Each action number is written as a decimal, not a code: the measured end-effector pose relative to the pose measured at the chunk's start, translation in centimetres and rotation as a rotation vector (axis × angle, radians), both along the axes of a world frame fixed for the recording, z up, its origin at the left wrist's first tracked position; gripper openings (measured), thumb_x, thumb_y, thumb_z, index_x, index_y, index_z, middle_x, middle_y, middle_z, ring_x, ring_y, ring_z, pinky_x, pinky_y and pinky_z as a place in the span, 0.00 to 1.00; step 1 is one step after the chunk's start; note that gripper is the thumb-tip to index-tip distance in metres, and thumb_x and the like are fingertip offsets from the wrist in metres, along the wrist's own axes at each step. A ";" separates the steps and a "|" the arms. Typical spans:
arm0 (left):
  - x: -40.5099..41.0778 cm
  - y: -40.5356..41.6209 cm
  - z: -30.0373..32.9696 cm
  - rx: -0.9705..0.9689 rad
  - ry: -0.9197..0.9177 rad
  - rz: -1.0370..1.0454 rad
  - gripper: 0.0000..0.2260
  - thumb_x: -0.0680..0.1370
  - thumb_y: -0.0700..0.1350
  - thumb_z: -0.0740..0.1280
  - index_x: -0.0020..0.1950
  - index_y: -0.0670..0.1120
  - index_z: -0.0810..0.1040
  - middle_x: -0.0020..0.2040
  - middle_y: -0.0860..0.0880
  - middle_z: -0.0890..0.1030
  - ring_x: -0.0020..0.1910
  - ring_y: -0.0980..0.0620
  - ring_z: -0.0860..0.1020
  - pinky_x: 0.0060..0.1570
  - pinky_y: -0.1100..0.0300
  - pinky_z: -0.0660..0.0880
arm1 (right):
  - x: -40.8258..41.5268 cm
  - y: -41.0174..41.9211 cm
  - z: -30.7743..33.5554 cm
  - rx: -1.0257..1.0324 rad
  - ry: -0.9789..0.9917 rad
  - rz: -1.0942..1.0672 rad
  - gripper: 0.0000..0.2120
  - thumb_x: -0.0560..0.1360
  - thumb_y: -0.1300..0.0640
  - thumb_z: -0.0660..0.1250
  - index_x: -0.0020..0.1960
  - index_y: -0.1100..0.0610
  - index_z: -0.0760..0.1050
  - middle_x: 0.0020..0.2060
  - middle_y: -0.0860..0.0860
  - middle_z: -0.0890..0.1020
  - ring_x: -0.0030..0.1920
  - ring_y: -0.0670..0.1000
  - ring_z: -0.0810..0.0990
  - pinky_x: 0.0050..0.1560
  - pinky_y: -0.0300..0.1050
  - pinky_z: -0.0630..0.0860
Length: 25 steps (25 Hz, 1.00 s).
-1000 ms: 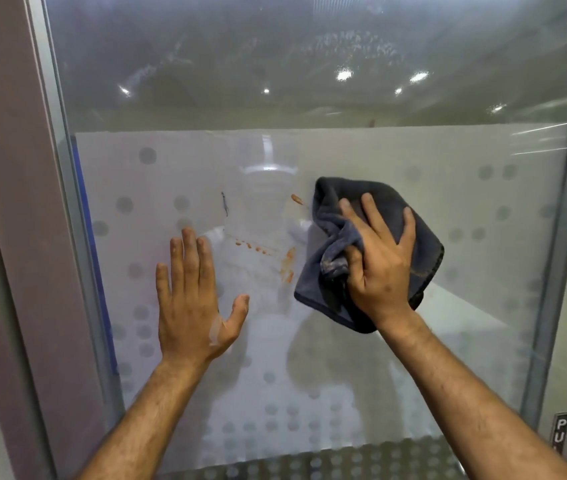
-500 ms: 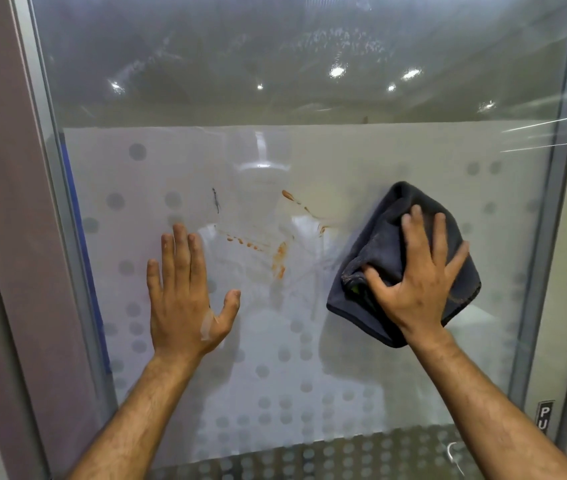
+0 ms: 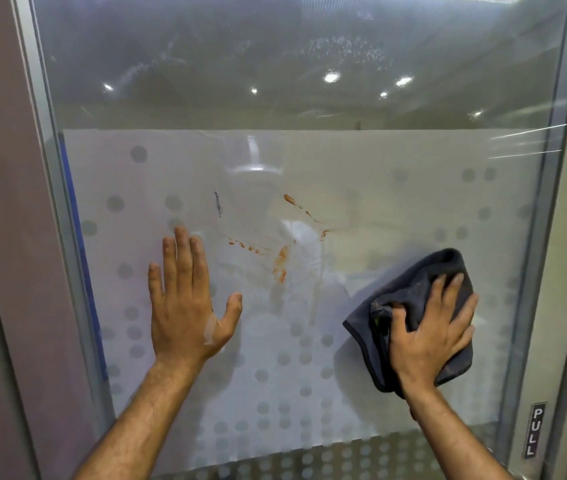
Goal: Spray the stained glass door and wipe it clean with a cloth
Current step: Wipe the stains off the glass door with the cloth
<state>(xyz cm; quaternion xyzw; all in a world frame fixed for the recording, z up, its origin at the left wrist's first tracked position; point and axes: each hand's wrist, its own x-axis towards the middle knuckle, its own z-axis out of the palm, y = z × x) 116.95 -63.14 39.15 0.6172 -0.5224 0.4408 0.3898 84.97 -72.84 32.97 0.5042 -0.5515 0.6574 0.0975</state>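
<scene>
The glass door (image 3: 361,161) fills the view, frosted and dotted across its lower half. Orange-brown stains (image 3: 280,261) smear the middle of the frosted band, with a thin dark mark (image 3: 218,204) up and to the left. My left hand (image 3: 188,299) lies flat on the glass, fingers spread, just left of the stains. My right hand (image 3: 431,334) presses a bunched dark grey cloth (image 3: 427,282) against the glass at the lower right, well away from the stains. No spray bottle is in view.
A metal door frame (image 3: 50,202) runs down the left, with a wall beside it. On the right frame a small plate reads PULL (image 3: 534,431). The clear upper glass reflects ceiling lights and shows faint spray speckles.
My right hand has swept the cloth from the stains' right edge down and to the right. More of the stain streak is uncovered. My left hand has stayed flat on the glass.
</scene>
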 end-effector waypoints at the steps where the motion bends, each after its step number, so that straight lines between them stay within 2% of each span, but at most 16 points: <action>1: 0.0 0.1 0.1 0.006 -0.005 0.014 0.46 0.77 0.64 0.56 0.86 0.43 0.41 0.87 0.44 0.39 0.86 0.44 0.40 0.83 0.45 0.40 | 0.8 0.4 -0.7 0.009 -0.017 0.006 0.40 0.73 0.40 0.60 0.83 0.49 0.55 0.84 0.48 0.52 0.83 0.60 0.48 0.76 0.73 0.51; 4: -0.4 0.4 0.4 0.052 -0.028 0.047 0.47 0.78 0.66 0.55 0.86 0.40 0.42 0.86 0.44 0.35 0.85 0.43 0.38 0.82 0.43 0.41 | 3.4 1.6 -2.5 0.052 -0.032 0.018 0.40 0.73 0.40 0.59 0.82 0.53 0.57 0.84 0.50 0.53 0.83 0.62 0.48 0.76 0.74 0.51; 6: -0.4 0.9 0.6 0.095 -0.037 0.031 0.47 0.78 0.68 0.55 0.85 0.40 0.41 0.85 0.43 0.33 0.85 0.42 0.37 0.83 0.44 0.38 | 4.7 2.3 -3.1 0.084 -0.039 0.031 0.40 0.73 0.39 0.59 0.82 0.54 0.58 0.84 0.50 0.53 0.83 0.62 0.48 0.76 0.74 0.51; 8: -0.2 1.6 0.6 0.135 -0.052 -0.032 0.49 0.77 0.70 0.56 0.86 0.41 0.40 0.85 0.43 0.34 0.85 0.41 0.38 0.83 0.46 0.35 | 5.1 2.5 -3.4 0.101 -0.042 0.046 0.40 0.73 0.39 0.58 0.82 0.53 0.56 0.84 0.50 0.51 0.83 0.61 0.47 0.76 0.75 0.50; 11: 1.6 2.9 1.1 0.133 -0.070 -0.175 0.49 0.77 0.71 0.59 0.86 0.46 0.41 0.87 0.46 0.38 0.86 0.46 0.38 0.82 0.52 0.31 | 4.5 2.4 -3.7 0.120 -0.018 0.062 0.41 0.73 0.38 0.58 0.82 0.52 0.54 0.84 0.48 0.49 0.83 0.61 0.46 0.76 0.74 0.50; 15: 4.9 3.4 2.0 0.075 -0.052 -0.097 0.49 0.76 0.72 0.58 0.87 0.48 0.42 0.87 0.47 0.39 0.86 0.46 0.37 0.80 0.49 0.28 | 4.4 2.5 -5.0 0.148 -0.024 0.050 0.42 0.73 0.35 0.57 0.83 0.52 0.54 0.84 0.49 0.50 0.83 0.61 0.46 0.76 0.72 0.50; 18: 5.5 2.5 1.2 0.059 -0.134 0.045 0.50 0.76 0.74 0.54 0.86 0.44 0.42 0.87 0.43 0.40 0.86 0.42 0.39 0.81 0.43 0.33 | 5.9 3.0 -5.7 0.165 -0.153 0.069 0.40 0.75 0.35 0.56 0.83 0.47 0.52 0.84 0.46 0.49 0.83 0.58 0.45 0.78 0.70 0.49; 21: 5.9 1.6 0.7 0.033 -0.175 0.070 0.50 0.76 0.76 0.51 0.86 0.43 0.44 0.87 0.42 0.42 0.86 0.40 0.42 0.81 0.40 0.38 | 8.5 3.8 -4.7 0.138 -0.228 0.062 0.36 0.77 0.36 0.53 0.82 0.40 0.50 0.84 0.43 0.48 0.84 0.57 0.45 0.78 0.68 0.49; 23: 6.0 1.4 0.7 0.025 -0.183 0.077 0.50 0.77 0.76 0.49 0.86 0.42 0.44 0.87 0.42 0.43 0.86 0.40 0.43 0.82 0.39 0.39 | 9.4 3.9 -1.9 0.067 -0.294 0.077 0.31 0.78 0.38 0.52 0.80 0.33 0.50 0.84 0.47 0.52 0.83 0.58 0.50 0.78 0.65 0.51; 25: 6.0 1.3 0.7 0.021 -0.192 0.084 0.50 0.77 0.76 0.48 0.86 0.42 0.45 0.87 0.41 0.44 0.86 0.39 0.44 0.82 0.38 0.41 | 9.9 3.4 2.3 0.005 -0.363 0.121 0.30 0.79 0.40 0.53 0.79 0.32 0.53 0.83 0.53 0.55 0.81 0.61 0.56 0.79 0.64 0.53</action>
